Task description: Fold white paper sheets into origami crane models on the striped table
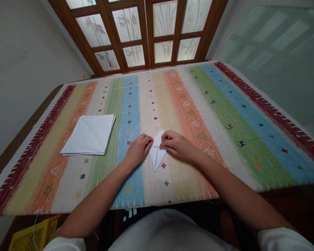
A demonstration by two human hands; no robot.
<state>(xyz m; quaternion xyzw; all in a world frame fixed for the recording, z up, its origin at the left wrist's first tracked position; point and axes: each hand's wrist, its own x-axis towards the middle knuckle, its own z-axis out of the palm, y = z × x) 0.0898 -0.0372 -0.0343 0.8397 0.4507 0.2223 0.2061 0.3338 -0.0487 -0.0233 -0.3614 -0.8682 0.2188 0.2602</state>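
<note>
A small piece of folded white paper [157,155] lies on the striped tablecloth in front of me, diamond-shaped with one point toward me and one away. My left hand [139,149] pinches its left edge, fingertips closed on the paper near its middle. From the right, my right hand [176,144] grips the opposite edge with thumb and fingers pressed together. A crease runs down the paper's lower half, and a fold line crosses between the fingertips. Off to the left sits a stack of white square paper sheets [90,134], apart from both hands.
The table is covered by a striped, patterned tablecloth [219,139]. Beyond its far edge stand wooden-framed doors [149,35] with glass panes. A glass board [277,52] leans at the right wall. Below the table at front left is a yellow plastic basket [34,233].
</note>
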